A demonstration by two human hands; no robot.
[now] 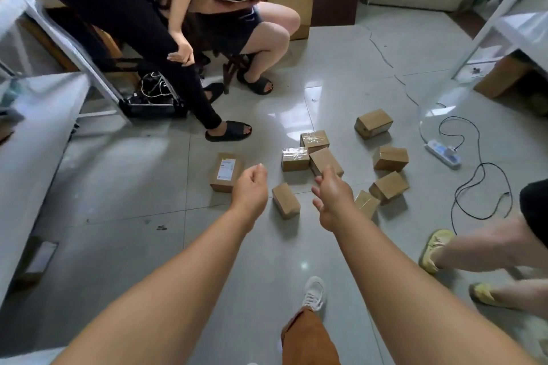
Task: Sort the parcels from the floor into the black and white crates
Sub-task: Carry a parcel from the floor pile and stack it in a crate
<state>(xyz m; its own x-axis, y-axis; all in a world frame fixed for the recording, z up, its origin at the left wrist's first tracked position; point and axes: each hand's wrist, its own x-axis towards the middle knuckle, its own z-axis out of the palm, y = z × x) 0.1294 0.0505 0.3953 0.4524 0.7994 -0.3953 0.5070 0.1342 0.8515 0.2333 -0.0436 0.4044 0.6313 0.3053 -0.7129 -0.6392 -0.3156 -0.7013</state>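
Seen from a head-worn camera looking down, two bare forearms reach forward over a glossy pale grey tiled floor [341, 62]. The left hand [250, 190] hangs above the floor with its fingers curled loosely inward toward the palm, holding nothing. The right hand [332, 197] is stretched out palm-down, fingers relaxed and slightly spread, also holding nothing; its fingertips overlap, in this view, the near edge of a small brown cardboard parcel [325, 161], but whether they touch it cannot be told.

Nine small brown cardboard parcels lie scattered on the floor ahead of the hands. A flat parcel with a white shipping label [226, 171] lies alone on the left, just beyond the left hand. A plain upright parcel [285, 200] sits between the two hands. Two tape-wrapped parcels [295, 158] and [315, 140] huddle against the one by the right fingertips. Another taped parcel [367, 203] lies just right of the right wrist, with three more [389, 187], [390, 158] and [373, 123] spread out beyond it, well apart from the left group.

To the right, a white power strip [444, 153] with a looping black cable [480, 187] rests on the floor. At the top left, two people in black clothes and black slide sandals [228, 131] stand and sit. Another person's legs in yellow shoes [436, 249] enter at the right edge. The wearer's own white sneaker [314, 293] shows below.
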